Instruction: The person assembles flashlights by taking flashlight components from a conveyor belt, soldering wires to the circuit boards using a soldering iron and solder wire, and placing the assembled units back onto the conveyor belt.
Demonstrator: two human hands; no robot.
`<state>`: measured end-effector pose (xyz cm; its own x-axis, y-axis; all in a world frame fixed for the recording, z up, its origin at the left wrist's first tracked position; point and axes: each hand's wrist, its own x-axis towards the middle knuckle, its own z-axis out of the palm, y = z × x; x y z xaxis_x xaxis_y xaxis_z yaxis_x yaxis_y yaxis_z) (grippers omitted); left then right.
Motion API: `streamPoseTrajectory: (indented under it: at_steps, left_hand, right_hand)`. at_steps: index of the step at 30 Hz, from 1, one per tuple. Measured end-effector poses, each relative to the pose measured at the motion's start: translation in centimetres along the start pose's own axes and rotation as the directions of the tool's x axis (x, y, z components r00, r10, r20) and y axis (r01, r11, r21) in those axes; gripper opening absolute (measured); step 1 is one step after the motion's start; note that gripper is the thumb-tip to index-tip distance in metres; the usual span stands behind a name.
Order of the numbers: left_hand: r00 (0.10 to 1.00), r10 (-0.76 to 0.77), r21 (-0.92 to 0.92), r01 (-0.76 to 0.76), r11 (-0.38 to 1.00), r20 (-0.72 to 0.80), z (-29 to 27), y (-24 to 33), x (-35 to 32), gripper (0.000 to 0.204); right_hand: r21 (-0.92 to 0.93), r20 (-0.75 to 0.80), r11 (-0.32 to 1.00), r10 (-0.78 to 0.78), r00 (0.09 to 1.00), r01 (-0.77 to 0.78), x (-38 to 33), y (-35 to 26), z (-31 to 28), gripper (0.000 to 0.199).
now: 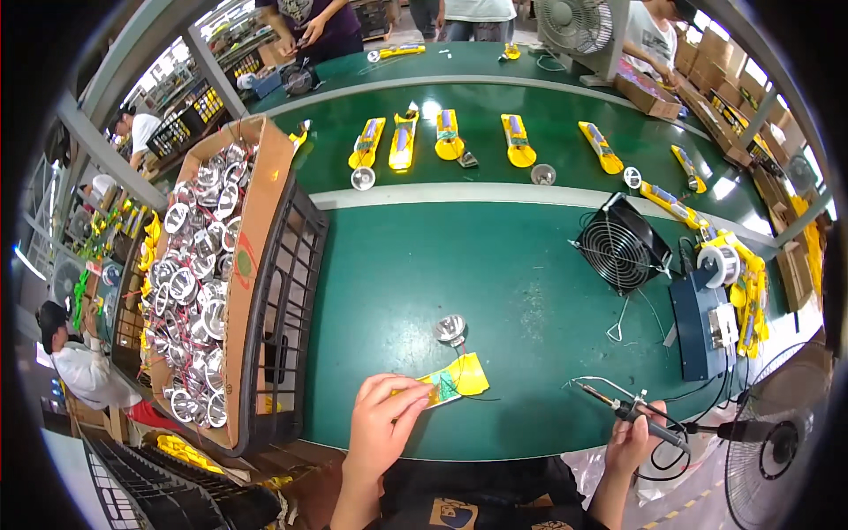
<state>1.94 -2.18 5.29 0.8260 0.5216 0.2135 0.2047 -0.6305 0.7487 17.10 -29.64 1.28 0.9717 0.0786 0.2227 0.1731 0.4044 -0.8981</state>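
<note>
Your left hand (386,413) is pinching the yellow housing (473,374) and circuit board (444,383) at lower centre; your right-hand (632,442) fingers are gripping the soldering iron (627,411), lower right. You're apparently preparing a joint; next is calling for tip-to-board contact.

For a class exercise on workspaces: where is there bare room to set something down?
Bare green bench lies between the black crate and square black fan, beyond the lamp reflector; another patch separates the yellow casing from the soldering iron. The right end is crowded: fan, blue box, wire spool.
</note>
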Motion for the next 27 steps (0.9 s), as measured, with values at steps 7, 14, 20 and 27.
streamPoseTrajectory:
  at_steps: [7, 14, 20, 27]
  left_hand:
    - [0.992, 0.123, 0.08, -0.125, 0.989, 0.026, -0.2, -0.4, -0.3, 0.022]
    - [0.951, 0.262, 0.067, -0.276, 0.959, 0.165, -0.4, -0.6, 1.7, 0.024]
    - [0.952, 0.234, 0.012, -0.241, 0.971, 0.2, 0.8, -0.2, 2.3, 0.036]
    - [0.984, 0.079, 0.059, -0.09, 0.994, 0.162, 1.0, 0.3, 1.8, 0.048]
  right_hand:
    - [-0.111, 0.082, 0.993, 0.056, 0.995, -0.047, 1.2, -0.2, 0.7, 0.017]
    - [-0.08, 0.07, 0.995, 0.068, 0.995, -0.062, 1.0, 0.7, 1.1, 0.017]
    - [-0.064, 0.023, 0.996, 0.063, 0.998, -0.062, 0.9, 0.4, 0.8, 0.021]
    - [-0.075, -0.042, 0.993, 0.085, 0.996, -0.088, 1.0, 0.3, 0.2, 0.023]
